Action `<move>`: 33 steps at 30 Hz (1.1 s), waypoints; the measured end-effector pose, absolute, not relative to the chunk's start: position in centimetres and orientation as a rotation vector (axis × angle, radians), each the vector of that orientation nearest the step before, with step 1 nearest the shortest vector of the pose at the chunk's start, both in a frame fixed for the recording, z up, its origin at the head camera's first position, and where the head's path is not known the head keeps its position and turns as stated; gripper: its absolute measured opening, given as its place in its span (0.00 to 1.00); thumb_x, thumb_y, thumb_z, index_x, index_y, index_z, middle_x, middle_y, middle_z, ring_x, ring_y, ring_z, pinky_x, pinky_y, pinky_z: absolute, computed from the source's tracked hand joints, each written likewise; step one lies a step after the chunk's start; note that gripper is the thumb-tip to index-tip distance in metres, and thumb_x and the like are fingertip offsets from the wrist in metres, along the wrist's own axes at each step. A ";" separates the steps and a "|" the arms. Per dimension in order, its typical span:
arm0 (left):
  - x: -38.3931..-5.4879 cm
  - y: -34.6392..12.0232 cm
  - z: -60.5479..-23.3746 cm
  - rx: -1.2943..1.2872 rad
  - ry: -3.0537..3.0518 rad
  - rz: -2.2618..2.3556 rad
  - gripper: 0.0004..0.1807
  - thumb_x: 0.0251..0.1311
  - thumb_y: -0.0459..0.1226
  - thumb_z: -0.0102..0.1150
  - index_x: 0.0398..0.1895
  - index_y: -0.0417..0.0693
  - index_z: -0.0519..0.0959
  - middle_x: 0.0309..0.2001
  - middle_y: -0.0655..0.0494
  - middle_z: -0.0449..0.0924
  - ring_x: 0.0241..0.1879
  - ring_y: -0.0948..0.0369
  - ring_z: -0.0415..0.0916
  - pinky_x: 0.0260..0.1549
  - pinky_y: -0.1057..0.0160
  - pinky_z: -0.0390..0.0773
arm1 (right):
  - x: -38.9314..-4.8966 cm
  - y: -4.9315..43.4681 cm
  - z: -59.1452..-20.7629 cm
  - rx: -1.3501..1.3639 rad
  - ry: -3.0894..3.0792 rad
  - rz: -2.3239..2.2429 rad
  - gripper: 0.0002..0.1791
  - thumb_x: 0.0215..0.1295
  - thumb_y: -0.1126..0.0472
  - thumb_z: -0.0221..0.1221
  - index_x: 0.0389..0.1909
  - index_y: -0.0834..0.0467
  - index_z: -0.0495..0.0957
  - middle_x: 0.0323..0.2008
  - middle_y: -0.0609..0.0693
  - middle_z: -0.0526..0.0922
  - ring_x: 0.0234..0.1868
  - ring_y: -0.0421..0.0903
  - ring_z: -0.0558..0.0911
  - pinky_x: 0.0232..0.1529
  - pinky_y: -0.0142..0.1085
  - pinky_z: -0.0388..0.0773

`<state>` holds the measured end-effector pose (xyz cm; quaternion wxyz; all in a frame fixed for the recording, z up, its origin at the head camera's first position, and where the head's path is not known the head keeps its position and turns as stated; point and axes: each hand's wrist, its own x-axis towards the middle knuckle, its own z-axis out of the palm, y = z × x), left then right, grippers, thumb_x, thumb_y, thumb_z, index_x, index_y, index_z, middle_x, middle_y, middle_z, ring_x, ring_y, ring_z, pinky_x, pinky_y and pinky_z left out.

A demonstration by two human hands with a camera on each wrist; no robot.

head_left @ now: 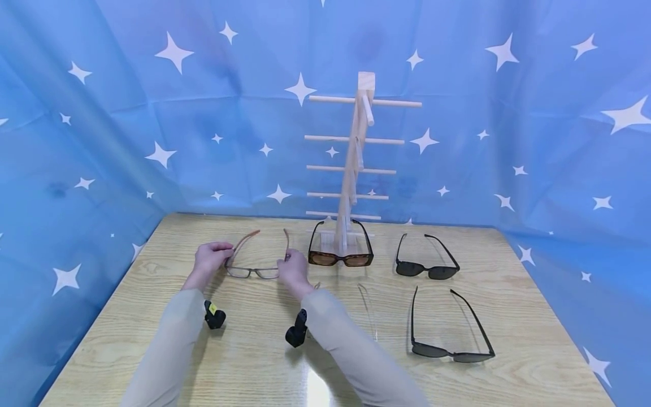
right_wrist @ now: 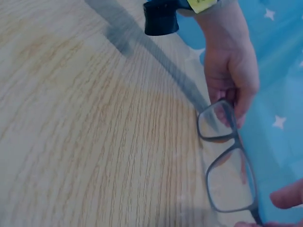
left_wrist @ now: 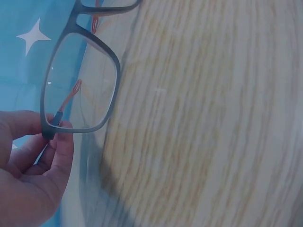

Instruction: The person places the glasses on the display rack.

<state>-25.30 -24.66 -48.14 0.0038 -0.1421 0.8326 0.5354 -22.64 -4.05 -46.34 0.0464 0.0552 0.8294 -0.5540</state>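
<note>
A pair of eyeglasses with clear lenses, a grey front and orange-brown temple tips stands over the table's left part, temples unfolded toward the back. My left hand pinches its left end at the hinge; the left wrist view shows thumb and fingers around that corner of the frame. At the opposite end, my right hand holds the frame near the right temple. In the right wrist view, only some right-hand fingers show at the lower right edge, while my left hand appears at the top.
A wooden display stand with several pegs rises at the back. Tortoiseshell sunglasses lie at its foot. Two dark sunglasses lie to the right. Thin-framed glasses are partly hidden by my right forearm. A blue star-printed cloth hangs behind.
</note>
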 end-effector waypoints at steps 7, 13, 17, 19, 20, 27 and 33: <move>-25.3 -25.0 -48.0 -0.462 2.569 1.715 0.16 0.61 0.32 0.55 0.50 0.30 0.77 0.46 0.40 0.79 0.32 0.70 0.73 0.30 0.76 0.74 | -23.5 -4.3 -46.7 0.323 2.541 -1.707 0.17 0.61 0.72 0.54 0.52 0.67 0.76 0.44 0.59 0.82 0.46 0.52 0.80 0.43 0.38 0.80; -24.8 -25.6 -48.1 -0.434 2.552 1.747 0.17 0.61 0.31 0.55 0.51 0.29 0.76 0.42 0.41 0.81 0.30 0.69 0.74 0.30 0.74 0.76 | -23.5 -4.7 -46.9 0.385 2.449 -1.788 0.18 0.56 0.76 0.54 0.49 0.67 0.78 0.38 0.56 0.81 0.33 0.48 0.83 0.30 0.34 0.81; -24.2 -26.2 -48.0 -0.395 2.489 1.812 0.18 0.61 0.30 0.54 0.52 0.26 0.74 0.42 0.41 0.80 0.31 0.68 0.76 0.31 0.72 0.78 | -23.2 -4.8 -46.8 0.410 2.361 -1.865 0.17 0.55 0.77 0.54 0.47 0.68 0.78 0.38 0.56 0.81 0.30 0.46 0.82 0.26 0.32 0.80; -23.9 -26.5 -47.8 -0.380 2.428 1.874 0.20 0.62 0.30 0.54 0.54 0.25 0.71 0.42 0.41 0.80 0.32 0.68 0.78 0.33 0.71 0.79 | -23.0 -4.9 -46.6 0.420 2.336 -1.882 0.17 0.55 0.77 0.55 0.46 0.68 0.78 0.38 0.56 0.81 0.30 0.46 0.82 0.27 0.32 0.80; -23.7 -26.6 -47.6 -0.376 2.394 1.908 0.20 0.62 0.29 0.53 0.55 0.24 0.70 0.42 0.42 0.80 0.32 0.67 0.78 0.34 0.71 0.80 | -22.9 -4.9 -46.5 0.424 2.327 -1.886 0.17 0.55 0.77 0.56 0.46 0.68 0.78 0.38 0.56 0.81 0.31 0.46 0.82 0.28 0.32 0.81; -22.3 -27.7 -46.4 -0.373 2.243 2.014 0.25 0.63 0.31 0.55 0.60 0.25 0.66 0.35 0.59 0.80 0.34 0.68 0.80 0.38 0.71 0.80 | -22.1 -4.8 -45.9 0.360 2.167 -2.020 0.16 0.57 0.77 0.56 0.48 0.71 0.77 0.34 0.58 0.81 0.28 0.45 0.82 0.34 0.35 0.82; -21.3 -27.7 -44.9 -0.363 2.181 2.059 0.25 0.62 0.32 0.56 0.60 0.26 0.66 0.34 0.65 0.80 0.36 0.69 0.79 0.40 0.72 0.79 | -21.3 -4.1 -44.9 0.283 2.081 -2.098 0.17 0.56 0.77 0.56 0.49 0.71 0.76 0.37 0.61 0.81 0.31 0.44 0.82 0.34 0.33 0.82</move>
